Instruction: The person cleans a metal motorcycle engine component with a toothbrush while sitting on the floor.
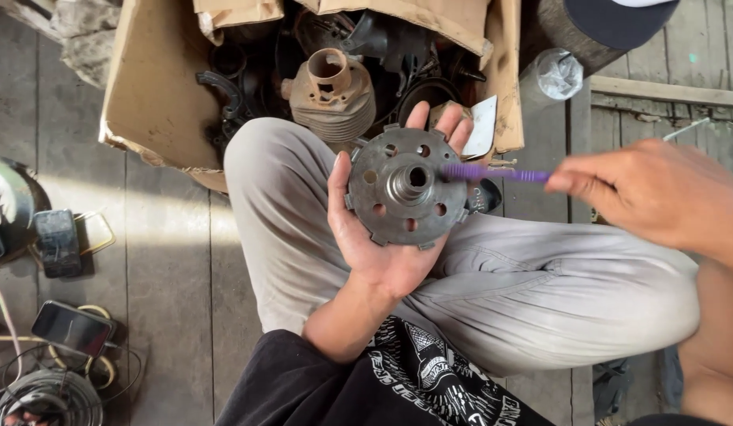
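L hand (382,237) palm up, grip cupped round a grey metal disc (406,188) w/ holes & centre hub, held over the lap. R hand (658,193) at 3 o'clock, fingers pinched shut on a purple stick (492,173), tip just by the hub. Cardboard box (157,87) of engine parts at 12; rusty finned cylinder (332,95) inside. Phones (70,327) on the floor at 8.

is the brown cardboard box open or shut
Open: the brown cardboard box has its flaps folded outward, and a rusty finned metal cylinder and dark parts show inside.

Cluttered parts box (157,95) ahead; probably open floor (177,260) leftward
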